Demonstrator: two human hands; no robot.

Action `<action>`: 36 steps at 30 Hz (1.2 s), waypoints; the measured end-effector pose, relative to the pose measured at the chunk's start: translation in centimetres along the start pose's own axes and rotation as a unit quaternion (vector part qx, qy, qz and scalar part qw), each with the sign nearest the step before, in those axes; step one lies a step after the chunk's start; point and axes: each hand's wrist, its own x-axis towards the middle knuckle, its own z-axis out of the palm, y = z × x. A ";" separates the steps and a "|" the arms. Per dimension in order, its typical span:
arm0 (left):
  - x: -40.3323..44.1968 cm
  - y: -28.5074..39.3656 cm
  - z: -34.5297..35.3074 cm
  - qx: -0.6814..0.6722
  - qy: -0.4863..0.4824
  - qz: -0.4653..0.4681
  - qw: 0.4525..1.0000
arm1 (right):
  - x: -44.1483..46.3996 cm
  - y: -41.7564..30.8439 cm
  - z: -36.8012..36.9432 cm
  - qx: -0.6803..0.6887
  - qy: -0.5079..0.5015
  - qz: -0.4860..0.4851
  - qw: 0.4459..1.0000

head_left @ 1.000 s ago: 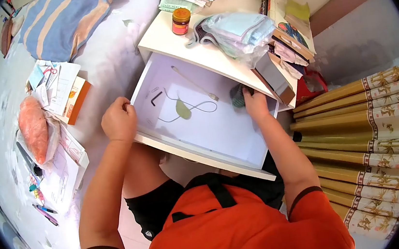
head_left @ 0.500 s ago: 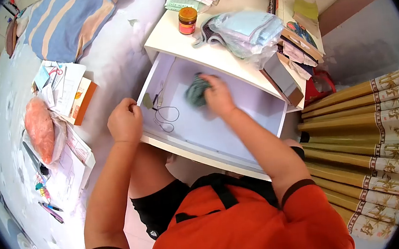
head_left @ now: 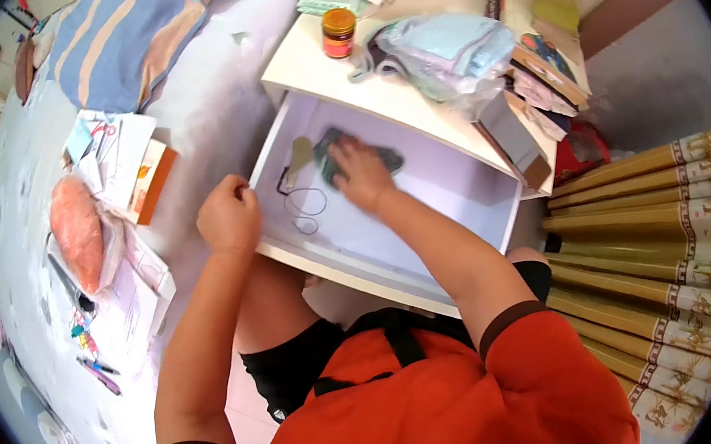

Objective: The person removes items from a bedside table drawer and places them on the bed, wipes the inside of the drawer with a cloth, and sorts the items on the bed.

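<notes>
A dark green cloth (head_left: 385, 160) lies spread on the floor of the pulled-out white drawer (head_left: 357, 237). My right hand (head_left: 359, 170) rests flat on top of it, fingers apart and a little blurred, hiding its middle. At the drawer's front left corner, my left hand (head_left: 229, 216) is closed in a fist against the edge; its fingertips are hidden. Inside the drawer, left of the cloth, are a flat olive-coloured piece (head_left: 300, 153) and a thin dark cord (head_left: 308, 201) in loops.
On the cabinet top (head_left: 304, 63) stand a lidded jar (head_left: 338, 33), plastic-wrapped folded cloth (head_left: 450, 46) and stacked books (head_left: 543, 72). A bed at left carries papers (head_left: 119, 156), an orange-pink bag (head_left: 78, 234) and pens (head_left: 99, 376). Yellow curtains (head_left: 643, 235) hang at right.
The bunched green cloth is now spread flatter and lies further left. My right hand has gone from gripping it to lying spread on it. My left hand stays at the drawer corner.
</notes>
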 end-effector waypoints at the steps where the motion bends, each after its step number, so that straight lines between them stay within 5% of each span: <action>1: -0.1 0.0 0.4 0.008 0.007 -0.001 1.000 | -1.6 -0.1 0.5 0.004 -0.002 -0.047 0.999; 6: 0.0 -0.3 0.4 -0.023 -0.008 0.009 1.000 | -8.7 1.3 -0.1 0.014 -0.078 -0.153 0.985; 8: -0.1 -0.3 0.3 -0.019 -0.002 0.013 1.000 | -7.9 3.5 -2.2 -0.158 -0.070 -0.100 0.980; 11: -0.1 -0.4 0.3 -0.025 0.001 0.015 1.000 | -6.0 11.6 -3.5 -0.266 0.127 0.088 0.951; 12: -0.1 -0.4 0.3 -0.027 0.000 0.016 1.000 | -5.4 14.5 -4.1 -0.150 0.225 0.201 0.942; 13: 0.0 -0.4 0.4 -0.026 0.000 0.012 1.000 | -6.1 14.9 -4.7 -0.153 0.224 0.203 0.941; 19: -0.1 -0.4 0.3 -0.024 -0.012 0.008 1.000 | -11.7 12.4 -8.0 -0.312 -0.105 0.206 0.921; 21: -0.1 -0.3 0.3 -0.018 -0.018 0.015 1.000 | -13.7 9.9 -8.9 -0.162 -0.187 0.169 0.954; 26: -0.1 -0.3 0.2 -0.021 -0.017 0.004 1.000 | -16.9 6.0 -6.1 -0.024 -0.448 0.076 0.890; 29: 0.0 -0.3 0.3 -0.014 -0.005 -0.006 1.000 | -16.3 5.6 -5.2 -0.016 -0.434 0.119 0.893; 36: -0.1 -0.3 0.5 -0.020 0.007 -0.005 1.000 | -11.3 -0.1 -2.5 0.301 -0.321 0.198 0.876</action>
